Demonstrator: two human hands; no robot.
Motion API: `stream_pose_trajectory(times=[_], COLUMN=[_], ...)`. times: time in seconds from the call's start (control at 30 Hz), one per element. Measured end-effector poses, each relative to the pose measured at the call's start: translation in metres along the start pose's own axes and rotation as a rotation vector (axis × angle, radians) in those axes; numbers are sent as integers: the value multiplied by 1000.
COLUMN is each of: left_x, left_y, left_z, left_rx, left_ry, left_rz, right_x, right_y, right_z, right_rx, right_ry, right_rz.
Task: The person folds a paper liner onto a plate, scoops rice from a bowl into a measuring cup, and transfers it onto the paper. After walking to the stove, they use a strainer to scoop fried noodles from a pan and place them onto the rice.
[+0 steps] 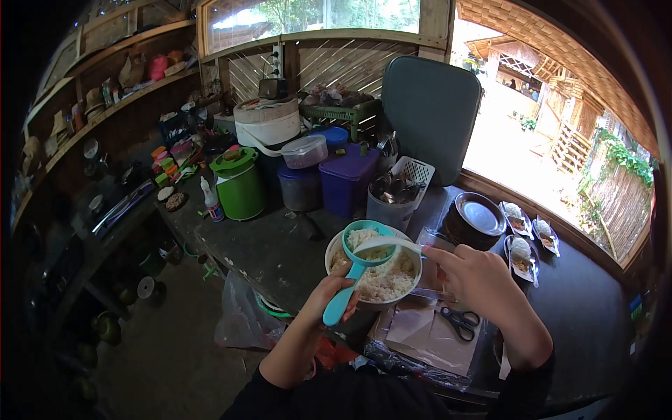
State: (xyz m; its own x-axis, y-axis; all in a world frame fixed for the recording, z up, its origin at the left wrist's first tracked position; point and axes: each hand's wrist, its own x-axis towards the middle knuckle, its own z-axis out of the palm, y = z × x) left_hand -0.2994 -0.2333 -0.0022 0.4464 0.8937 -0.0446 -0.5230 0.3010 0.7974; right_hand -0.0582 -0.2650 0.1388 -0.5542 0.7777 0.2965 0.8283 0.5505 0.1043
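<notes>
My left hand (330, 294) is closed around the handle of a teal ladle (340, 302), whose round cup is over a bowl and has white rice in it. My right hand (470, 274) grips a white rice paddle (404, 243); its blade lies across the top of the ladle's cup. Below both tools, the white bowl (381, 306) is filled with cooked rice (392, 280). Black-handled scissors (460, 324) lie on brown paper sheets (413, 329), close under my right forearm.
Stacked dark plates (483, 214) stand right of the bowl, beside several small servings with rice (520, 249). Behind are a cutlery container (392, 212), a purple box (343, 182) and a green jug (239, 187). A plastic bag (245, 315) hangs at the table's left edge.
</notes>
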Motion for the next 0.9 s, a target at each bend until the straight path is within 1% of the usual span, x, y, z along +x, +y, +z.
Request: stream_pose_trajectory(times=[0.1,0.17,0.3,0.37,0.53,0.6,0.67,0.7,0.77,0.8,0.87,0.9], left_x=[-2,-4,-5,-6,-10,-11,-15,-18,-20,-21,-23,-22], left_y=[-4,-4,-6,-4,-4,-9,-10,-9,-9,-8,-5,-3], left_z=[2,5,3,5,7,1,-2,-5,-16,-21,-21,-20], left_rx=[19,18,17,25,43,-5,-29,-54,-84,-114,-108,-57], left_ry=[-12,-1,15,12,3,31,48,63,60,51,61,87], left_rz=[12,10,9,18,35,36,39,37,59,77,100,115], right_x=[0,1,-3,-5,-3,0,4,5,11,14,25,31], right_y=[3,3,6,5,5,9,17,21,30,34,41,40], right_z=[-6,-6,0,-10,7,4,0,3,21,36,68,76], right_rx=[33,-44,8,39,-7,0,149,152,159,163,139,139], right_ry=[18,-14,53,33,51,68,65,65,10,10,-228,-227], right_rz=[26,82,18,115,50,25,137,131,201,197,167,159])
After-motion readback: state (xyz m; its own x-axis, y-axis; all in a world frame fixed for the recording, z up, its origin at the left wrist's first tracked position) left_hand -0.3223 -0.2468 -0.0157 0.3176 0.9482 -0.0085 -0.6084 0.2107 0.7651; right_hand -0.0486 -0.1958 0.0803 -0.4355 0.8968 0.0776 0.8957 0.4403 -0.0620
